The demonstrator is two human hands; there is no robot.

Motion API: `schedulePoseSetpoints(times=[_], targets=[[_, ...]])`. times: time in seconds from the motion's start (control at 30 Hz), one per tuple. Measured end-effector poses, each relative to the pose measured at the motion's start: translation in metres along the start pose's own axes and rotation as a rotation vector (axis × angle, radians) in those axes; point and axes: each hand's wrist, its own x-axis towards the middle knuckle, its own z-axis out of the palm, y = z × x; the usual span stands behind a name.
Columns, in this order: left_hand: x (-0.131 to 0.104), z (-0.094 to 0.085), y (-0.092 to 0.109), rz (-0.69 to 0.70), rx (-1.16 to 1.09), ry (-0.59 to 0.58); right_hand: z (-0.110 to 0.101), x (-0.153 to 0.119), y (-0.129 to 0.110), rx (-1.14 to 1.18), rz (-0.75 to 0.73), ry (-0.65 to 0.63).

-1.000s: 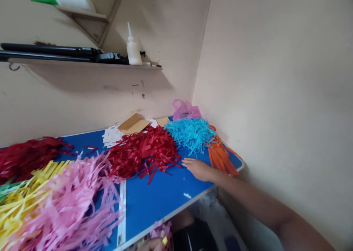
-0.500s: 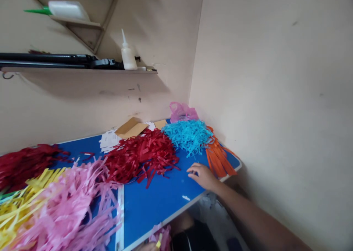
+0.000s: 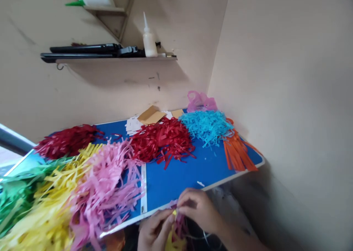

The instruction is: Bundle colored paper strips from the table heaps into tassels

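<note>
Below the table's front edge, my left hand pinches a bundle of yellow and pink fringed paper between thumb and fingers. My right hand is beside it, fingertips pinched together at the bundle's top; what lies between them is too small to make out. A thin pale string hangs below my right hand. On the table nearest my hands spreads pink fringed paper, overlapping yellow fringed paper.
The blue table also bears green strips, two red piles, light blue shreds, orange strips, a brown envelope and a pink plastic bag. A wall shelf holds a glue bottle.
My right hand has left the tabletop near the orange strips and come down to my left hand. Both hands have risen further into view with the paper as the view turned left.
</note>
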Motion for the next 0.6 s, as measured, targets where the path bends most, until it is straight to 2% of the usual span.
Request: schedulePoseSetpoints(times=[0.1,0.23,0.37,0.47,0.6], targets=[[0.0,-0.005,-0.001,0.189,0.099,0.052,0.023,-0.014,-0.006,0.24,0.026,0.036],[-0.002,-0.008,-0.007,0.37,0.286,0.021,0.031,-0.017,-0.006,0.311,0.081,0.056],[-0.006,-0.007,-0.008,0.476,0.44,0.03,0.03,-0.02,-0.006,0.213,0.138,0.083],[-0.006,-0.009,-0.009,0.567,0.5,-0.003,0.027,-0.023,-0.009,0.086,0.111,0.086],[-0.005,-0.012,-0.022,0.671,0.558,-0.059,0.021,-0.025,-0.017,0.017,0.093,0.049]])
